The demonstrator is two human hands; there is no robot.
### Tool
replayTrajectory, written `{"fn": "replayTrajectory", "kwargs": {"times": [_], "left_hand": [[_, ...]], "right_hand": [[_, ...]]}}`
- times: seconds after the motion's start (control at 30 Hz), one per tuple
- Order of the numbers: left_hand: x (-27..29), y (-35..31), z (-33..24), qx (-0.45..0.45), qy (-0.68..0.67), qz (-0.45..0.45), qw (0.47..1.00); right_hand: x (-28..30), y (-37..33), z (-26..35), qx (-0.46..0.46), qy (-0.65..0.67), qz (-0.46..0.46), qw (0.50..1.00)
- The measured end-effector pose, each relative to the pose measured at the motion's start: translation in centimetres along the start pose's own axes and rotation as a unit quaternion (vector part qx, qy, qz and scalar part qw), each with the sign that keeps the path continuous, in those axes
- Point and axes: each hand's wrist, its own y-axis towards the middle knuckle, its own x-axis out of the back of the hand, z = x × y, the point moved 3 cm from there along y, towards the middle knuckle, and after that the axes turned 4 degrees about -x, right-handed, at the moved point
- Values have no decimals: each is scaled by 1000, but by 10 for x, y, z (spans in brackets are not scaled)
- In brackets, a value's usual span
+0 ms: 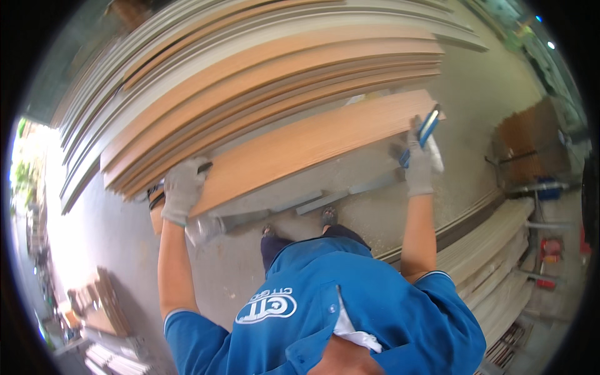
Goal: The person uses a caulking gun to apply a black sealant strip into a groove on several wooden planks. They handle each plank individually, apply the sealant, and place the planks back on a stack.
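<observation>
1. Left hand (182, 190): gloved, fingers curled over the left end of a long wood-toned board (306, 149). A dark item (204, 167) shows at the fingers; its kind, and whether the grip is on it or the board, cannot be told.
2. Right hand (419, 159): gloved, closed around a blue tool (429, 125) beside the board's right end. Blur and the fingers obscure the tool's type and any contact with the board.
3. Board: slanted across the front of the person, between the hands; left end partly covered by the glove.
4. Below it: grey supports (309, 203), partly hidden, with blurred clear wrapping at left.
5. Beyond: stacked wood-toned panels (269, 78); grey panels (400, 24) behind, cut off above.
6. Surface: grey concrete-like floor (234, 269), pale specks visible.
7. Room: pale boards (487, 253) racked at right; glaring opening (53, 181) at left, detail washed out.
</observation>
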Motion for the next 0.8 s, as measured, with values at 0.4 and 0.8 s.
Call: {"fn": "replayTrajectory", "kwargs": {"times": [0.4, 0.8], "left_hand": [[1, -23, -14, 38, 15, 62, 997], [86, -16, 37, -49, 92, -217, 971]], "right_hand": [[2, -7, -13, -5, 123, 54, 991], [-16, -35, 55, 107, -131, 23, 985]]}}
